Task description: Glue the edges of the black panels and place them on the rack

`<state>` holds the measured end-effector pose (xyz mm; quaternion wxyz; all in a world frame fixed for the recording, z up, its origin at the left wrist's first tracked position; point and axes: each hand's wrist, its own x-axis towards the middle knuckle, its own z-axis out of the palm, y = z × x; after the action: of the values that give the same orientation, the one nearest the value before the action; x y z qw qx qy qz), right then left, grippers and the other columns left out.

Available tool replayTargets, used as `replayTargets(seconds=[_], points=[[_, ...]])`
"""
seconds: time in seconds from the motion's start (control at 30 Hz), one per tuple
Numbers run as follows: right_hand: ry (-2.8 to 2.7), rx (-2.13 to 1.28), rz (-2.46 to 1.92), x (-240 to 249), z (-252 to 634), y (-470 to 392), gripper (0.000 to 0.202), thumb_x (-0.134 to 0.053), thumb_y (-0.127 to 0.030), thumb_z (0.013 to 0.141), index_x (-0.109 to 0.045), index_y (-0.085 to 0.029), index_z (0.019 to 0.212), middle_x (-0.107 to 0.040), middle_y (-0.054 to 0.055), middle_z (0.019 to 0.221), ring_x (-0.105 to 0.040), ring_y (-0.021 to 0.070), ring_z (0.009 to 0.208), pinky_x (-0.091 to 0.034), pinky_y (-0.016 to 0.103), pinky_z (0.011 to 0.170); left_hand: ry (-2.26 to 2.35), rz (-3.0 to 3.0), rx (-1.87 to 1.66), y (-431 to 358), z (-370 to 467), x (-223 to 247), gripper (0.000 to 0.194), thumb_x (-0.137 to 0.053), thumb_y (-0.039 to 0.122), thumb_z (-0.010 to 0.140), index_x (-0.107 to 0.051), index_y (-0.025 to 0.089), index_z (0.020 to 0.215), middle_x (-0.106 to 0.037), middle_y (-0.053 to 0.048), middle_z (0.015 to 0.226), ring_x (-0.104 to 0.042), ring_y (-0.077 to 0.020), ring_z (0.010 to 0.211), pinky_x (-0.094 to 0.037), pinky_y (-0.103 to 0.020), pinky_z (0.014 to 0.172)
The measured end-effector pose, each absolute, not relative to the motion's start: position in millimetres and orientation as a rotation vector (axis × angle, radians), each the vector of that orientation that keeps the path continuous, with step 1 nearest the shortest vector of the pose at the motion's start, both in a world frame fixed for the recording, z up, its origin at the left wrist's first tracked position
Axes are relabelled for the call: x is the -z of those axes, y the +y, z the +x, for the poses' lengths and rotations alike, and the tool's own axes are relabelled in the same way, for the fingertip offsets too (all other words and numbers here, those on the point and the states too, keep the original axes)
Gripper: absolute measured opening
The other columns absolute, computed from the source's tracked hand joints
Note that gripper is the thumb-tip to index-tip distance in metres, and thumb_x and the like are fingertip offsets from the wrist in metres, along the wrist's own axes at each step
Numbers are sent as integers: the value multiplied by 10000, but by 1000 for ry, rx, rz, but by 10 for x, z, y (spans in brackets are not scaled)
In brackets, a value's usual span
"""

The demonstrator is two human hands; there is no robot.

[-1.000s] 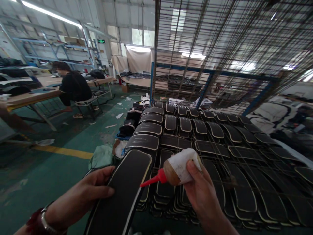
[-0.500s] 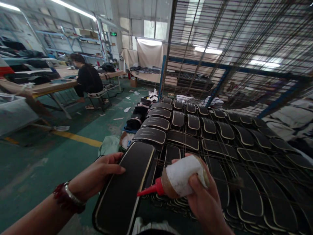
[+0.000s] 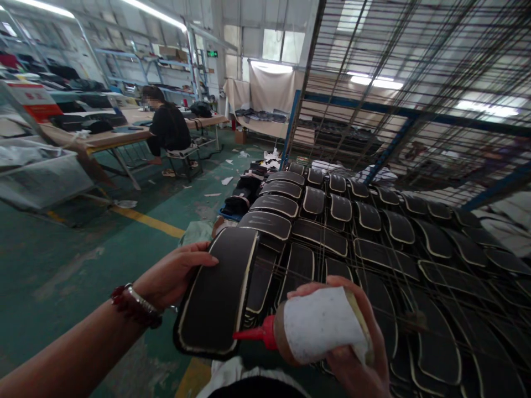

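My left hand [image 3: 178, 272] grips the left edge of a black padded panel [image 3: 218, 293], thumb on top. A pale line runs round the panel's border. My right hand [image 3: 357, 342] is wrapped round a glue bottle [image 3: 319, 323] with a white label and a red nozzle. The bottle lies tilted nearly level, and its nozzle tip is at the panel's lower right edge. Many similar black panels [image 3: 321, 237] with pale outlines lie in rows on a wire rack to the right.
A wire mesh frame with blue bars [image 3: 352, 105] rises over the panels. At a table [image 3: 141, 117] on the left sits a person in black [image 3: 170, 126]. A grey bin [image 3: 45, 171] stands at far left. Black items [image 3: 244, 190] are stacked beside the rack.
The held panel's near end has come into view and lies farther up. The nozzle tip has moved down along its right edge toward the lower corner. The view has turned slightly left.
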<state>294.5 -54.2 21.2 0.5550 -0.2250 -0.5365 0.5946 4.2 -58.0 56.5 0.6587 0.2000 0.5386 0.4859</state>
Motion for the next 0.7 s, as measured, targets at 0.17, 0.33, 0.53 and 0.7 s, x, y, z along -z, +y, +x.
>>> replayTargets(seconds=[0.17, 0.33, 0.53, 0.7], points=[[-1168, -1458, -577, -194, 2914, -565, 608, -827, -513, 775, -544, -283, 1261, -680, 137, 1079, -639, 396, 1005, -536, 534, 807, 1268, 404, -1172, -576, 26, -593, 361, -660, 2, 718, -672, 101, 1065, -796, -121, 817, -761, -253, 675, -640, -344, 633], [-730, -1794, -719, -119, 2746, -526, 569, -887, -476, 712, -633, -219, 1151, -703, 142, 1052, -674, 312, 899, -568, 428, 752, 1293, 356, -1244, -621, 57, -601, 296, -622, -17, 748, -684, 95, 1016, -796, -129, 817, -751, -235, 637, -633, -330, 595], [-396, -1766, -790, -189, 2599, -131, 459, -950, -372, 636, -713, -188, 983, -716, 71, 1004, -661, 220, 895, -581, 307, 726, 1234, 414, -1214, -646, 171, -487, 331, -664, 40, 781, -651, 118, 1102, -801, -129, 913, -768, -258, 758, -632, -351, 685], [-755, -1432, -653, -327, 2528, 213, 387, -890, -348, 733, -697, -218, 1042, -680, 14, 951, -613, 160, 831, -525, 237, 709, 1129, 443, -1157, -662, 369, -462, 334, -630, 58, 807, -646, 142, 1130, -796, -119, 981, -762, -261, 862, -615, -345, 727]])
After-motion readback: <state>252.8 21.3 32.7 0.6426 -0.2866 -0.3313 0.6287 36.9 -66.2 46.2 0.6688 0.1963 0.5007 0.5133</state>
